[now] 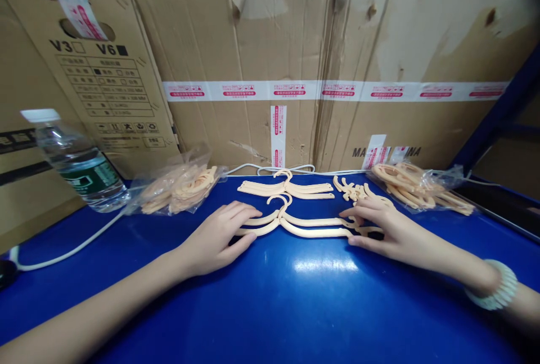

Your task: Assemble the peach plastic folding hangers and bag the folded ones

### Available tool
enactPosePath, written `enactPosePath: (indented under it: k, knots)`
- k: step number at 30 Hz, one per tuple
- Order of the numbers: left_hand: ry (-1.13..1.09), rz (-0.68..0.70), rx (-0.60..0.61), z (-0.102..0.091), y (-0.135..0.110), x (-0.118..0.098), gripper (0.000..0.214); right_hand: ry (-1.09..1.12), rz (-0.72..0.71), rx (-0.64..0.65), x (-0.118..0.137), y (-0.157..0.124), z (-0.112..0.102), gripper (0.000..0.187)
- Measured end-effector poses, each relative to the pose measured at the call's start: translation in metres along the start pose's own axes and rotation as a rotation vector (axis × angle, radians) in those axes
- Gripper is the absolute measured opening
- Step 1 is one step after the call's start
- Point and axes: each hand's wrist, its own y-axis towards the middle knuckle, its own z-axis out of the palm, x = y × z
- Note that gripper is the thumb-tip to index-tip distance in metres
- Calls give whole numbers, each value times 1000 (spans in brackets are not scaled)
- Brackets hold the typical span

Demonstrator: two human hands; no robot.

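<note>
Two cream-coloured clothes hangers [314,233] lie one before the other on the blue tabletop [270,308], their hooks pointing away from me. My left hand [219,234] has thumb and fingers around their left ends. At the right ends, my right hand [386,226] pinches the arms between thumb and fingers, and its palm side is hidden. Just behind them rests a small stack of similar hangers [261,188]. Several loose cream-coloured hook-shaped pieces [348,187] lie beyond my right hand, partly covered by it.
Clear plastic bags hold more cream-coloured pieces, one bag at left [185,189] and another bag at right [409,187]. A water bottle [84,167] stands at far left. A white cable [76,254] crosses the table. Cardboard boxes [236,49] wall off the back.
</note>
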Motion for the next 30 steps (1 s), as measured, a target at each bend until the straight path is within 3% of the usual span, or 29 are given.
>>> enactPosePath:
  k: [10, 18, 30]
  knots:
    - [-53, 12, 26, 5, 2, 2, 27, -34, 7, -1, -8, 3, 5, 29]
    - [-44, 3, 50, 6, 2, 2, 26, -72, -3, 24, -11, 3, 5, 32]
    - [-37, -2, -13, 6, 1, 1, 24, -88, 6, 26, -5, 2, 0, 37]
